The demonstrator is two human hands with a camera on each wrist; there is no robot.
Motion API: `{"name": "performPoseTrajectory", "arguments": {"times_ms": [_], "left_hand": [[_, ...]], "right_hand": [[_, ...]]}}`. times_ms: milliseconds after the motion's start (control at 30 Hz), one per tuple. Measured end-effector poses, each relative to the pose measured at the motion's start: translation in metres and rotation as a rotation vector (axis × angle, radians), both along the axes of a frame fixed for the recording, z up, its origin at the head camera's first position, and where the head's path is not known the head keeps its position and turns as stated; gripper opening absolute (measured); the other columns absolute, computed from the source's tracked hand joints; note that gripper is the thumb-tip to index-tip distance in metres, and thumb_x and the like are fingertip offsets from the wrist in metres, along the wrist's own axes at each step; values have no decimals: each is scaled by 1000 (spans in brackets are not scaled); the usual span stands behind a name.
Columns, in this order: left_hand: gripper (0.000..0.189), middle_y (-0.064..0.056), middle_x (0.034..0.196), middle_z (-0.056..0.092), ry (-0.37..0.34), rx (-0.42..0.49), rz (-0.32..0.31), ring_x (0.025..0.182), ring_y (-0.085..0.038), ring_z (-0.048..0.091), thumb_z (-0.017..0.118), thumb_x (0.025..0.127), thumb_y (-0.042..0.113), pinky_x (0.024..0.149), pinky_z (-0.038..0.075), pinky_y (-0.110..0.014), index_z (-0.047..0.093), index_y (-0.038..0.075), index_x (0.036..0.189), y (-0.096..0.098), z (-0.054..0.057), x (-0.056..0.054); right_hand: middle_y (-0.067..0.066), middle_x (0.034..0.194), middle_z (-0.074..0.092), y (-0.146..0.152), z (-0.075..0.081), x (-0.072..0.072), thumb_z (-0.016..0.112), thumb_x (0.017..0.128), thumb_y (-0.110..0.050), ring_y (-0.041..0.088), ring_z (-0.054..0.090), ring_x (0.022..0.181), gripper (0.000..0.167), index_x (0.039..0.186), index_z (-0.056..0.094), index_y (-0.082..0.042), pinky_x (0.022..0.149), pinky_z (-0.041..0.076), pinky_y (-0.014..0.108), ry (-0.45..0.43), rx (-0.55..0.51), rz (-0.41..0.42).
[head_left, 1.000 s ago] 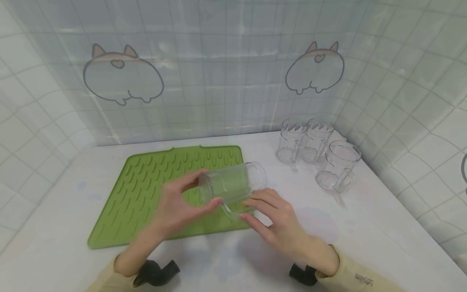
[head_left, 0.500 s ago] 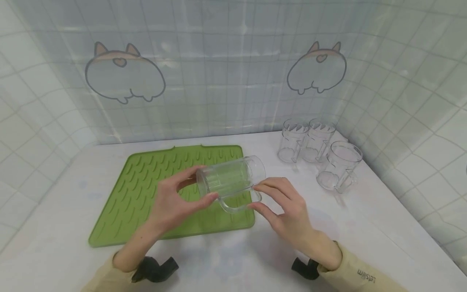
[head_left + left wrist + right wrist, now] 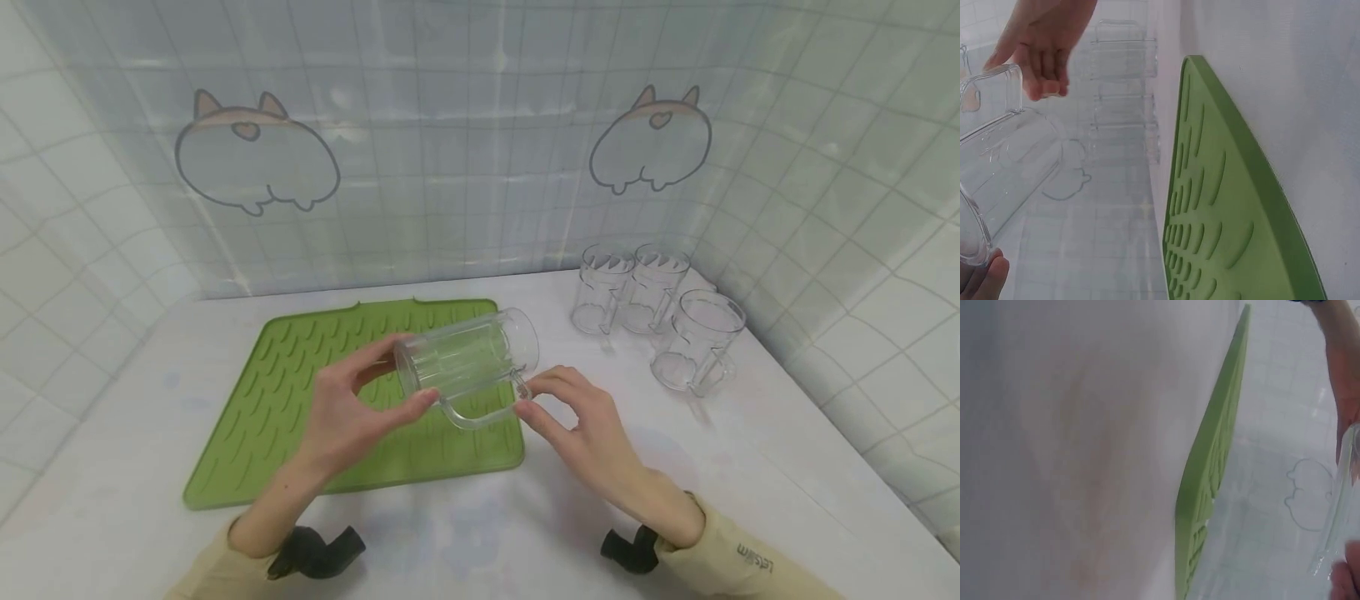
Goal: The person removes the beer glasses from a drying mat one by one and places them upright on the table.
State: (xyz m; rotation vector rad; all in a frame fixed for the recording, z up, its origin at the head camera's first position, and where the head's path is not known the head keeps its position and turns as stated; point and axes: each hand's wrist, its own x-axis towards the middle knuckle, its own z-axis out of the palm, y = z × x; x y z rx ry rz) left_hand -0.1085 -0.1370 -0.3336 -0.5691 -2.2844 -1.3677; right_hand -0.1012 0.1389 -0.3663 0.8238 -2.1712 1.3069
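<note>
A clear glass mug (image 3: pixel 465 358) lies tilted on its side in the air over the green ridged mat (image 3: pixel 247 433). My left hand (image 3: pixel 352 412) grips its left end, thumb on the near side and fingers round the far side. The handle hangs toward me, and my right hand (image 3: pixel 588 433) pinches its right end between thumb and fingertips. In the left wrist view the mug (image 3: pixel 1004 162) is well off the mat (image 3: pixel 1222 206), with the right hand (image 3: pixel 1047 47) at the handle. The right wrist view catches only part of the handle (image 3: pixel 1338 506).
Three more clear glass mugs stand upright at the back right: a left one (image 3: pixel 600 292), one beside it (image 3: pixel 651 292) and a nearer one (image 3: pixel 693 342). Tiled-pattern walls (image 3: pixel 450 167) enclose the white table (image 3: pixel 750 500) at the back and sides.
The mug has shifted a little left and away from me, its right end rising. My right hand has moved from beneath the mug's side to the end of the handle.
</note>
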Motion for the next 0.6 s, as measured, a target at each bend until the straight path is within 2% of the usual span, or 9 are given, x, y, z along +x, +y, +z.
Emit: {"name": "performPoseTrajectory", "arguments": {"times_ms": [167,333,467,600], "left_hand": [[62,-7,119,71,-16,-3,-28,105,-18,69,89,72,13,94,55,-18,65,7,129,0,0,-2],[63,-2,121,71,-39,-29,-54,108,-19,68,90,72,17,97,56,-24,64,10,129,-1,0,-3],[62,-5,121,70,-66,-73,-60,108,-20,69,90,74,21,98,56,-32,64,10,129,-2,-3,-4],[64,-8,123,70,-89,-130,-56,106,-23,70,89,75,27,98,57,-41,63,8,130,-2,-6,-4]], "right_hand": [[-12,99,70,0,2,2,65,98,-20,9,65,98,9,100,74,-22,93,54,29,-253,-8,49],[-6,104,73,3,9,4,66,97,-29,13,66,105,13,104,74,-21,103,52,37,-490,-113,81],[4,107,73,4,14,4,67,97,-30,19,66,108,23,108,73,-11,105,52,40,-646,-219,110],[4,106,73,4,17,3,67,96,-26,21,65,109,30,111,71,0,111,44,43,-715,-308,124]]}}
